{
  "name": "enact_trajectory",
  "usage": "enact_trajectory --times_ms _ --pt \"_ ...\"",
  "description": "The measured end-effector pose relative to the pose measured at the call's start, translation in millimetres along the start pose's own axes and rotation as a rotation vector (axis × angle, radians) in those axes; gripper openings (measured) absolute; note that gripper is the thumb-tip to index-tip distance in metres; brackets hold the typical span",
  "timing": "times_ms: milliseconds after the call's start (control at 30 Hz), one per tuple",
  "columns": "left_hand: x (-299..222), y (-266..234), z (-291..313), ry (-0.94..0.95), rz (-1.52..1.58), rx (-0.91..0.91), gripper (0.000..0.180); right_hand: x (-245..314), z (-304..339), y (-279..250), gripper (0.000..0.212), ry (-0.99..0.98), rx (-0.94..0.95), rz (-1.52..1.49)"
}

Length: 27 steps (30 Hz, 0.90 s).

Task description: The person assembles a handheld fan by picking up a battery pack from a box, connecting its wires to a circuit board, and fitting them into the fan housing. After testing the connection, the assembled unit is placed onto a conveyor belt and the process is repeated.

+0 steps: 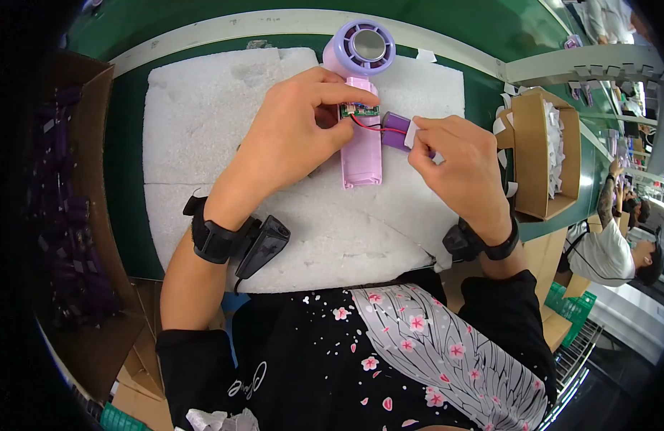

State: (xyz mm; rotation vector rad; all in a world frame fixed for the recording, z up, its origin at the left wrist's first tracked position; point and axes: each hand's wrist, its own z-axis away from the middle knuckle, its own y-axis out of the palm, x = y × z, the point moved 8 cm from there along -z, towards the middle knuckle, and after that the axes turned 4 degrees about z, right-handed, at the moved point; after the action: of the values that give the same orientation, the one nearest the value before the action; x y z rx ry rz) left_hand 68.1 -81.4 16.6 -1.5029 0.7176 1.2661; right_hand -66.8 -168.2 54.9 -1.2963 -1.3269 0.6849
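A small handheld fan lies on the white foam pad (203,108), its round purple head (337,56) at the far side and its opened pink handle (362,159) toward me. A green circuit board (368,111) shows inside the handle. My left hand (285,133) is closed over the handle, thumb and forefinger on either side of the board. Red and black wires (368,125) run right to a purple cylindrical battery (395,131) beside the handle. My right hand (458,154) pinches a small white tab (411,133) at the battery; its fingertips partly hide the battery's right end.
A cardboard box (95,179) with many purple parts stands at the left. At the right, an open cardboard box (544,151) holds white pieces, with white scraps beside it. A pale rail (274,25) crosses the bench's far side. Another person (609,251) sits farther right.
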Motion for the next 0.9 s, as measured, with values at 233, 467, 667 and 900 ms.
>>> enact_trajectory --times_ms 233,467,667,900 --pt "-1.5 3.2 -0.1 0.053 0.014 -0.006 0.038 0.2 4.0 -4.7 0.011 -0.002 -0.022 -0.081" --pt "5.7 3.7 5.7 -0.021 0.042 0.009 0.038 9.1 6.3 3.4 0.009 -0.056 0.002 -0.015" --pt "5.4 4.8 -1.3 0.0 0.011 -0.005 0.038 12.6 9.1 20.5 0.013 -0.05 0.172 0.337" --pt "9.8 -5.5 -0.7 0.028 0.024 -0.073 0.035 12.6 -1.1 32.0 0.013 -0.006 0.148 0.368"
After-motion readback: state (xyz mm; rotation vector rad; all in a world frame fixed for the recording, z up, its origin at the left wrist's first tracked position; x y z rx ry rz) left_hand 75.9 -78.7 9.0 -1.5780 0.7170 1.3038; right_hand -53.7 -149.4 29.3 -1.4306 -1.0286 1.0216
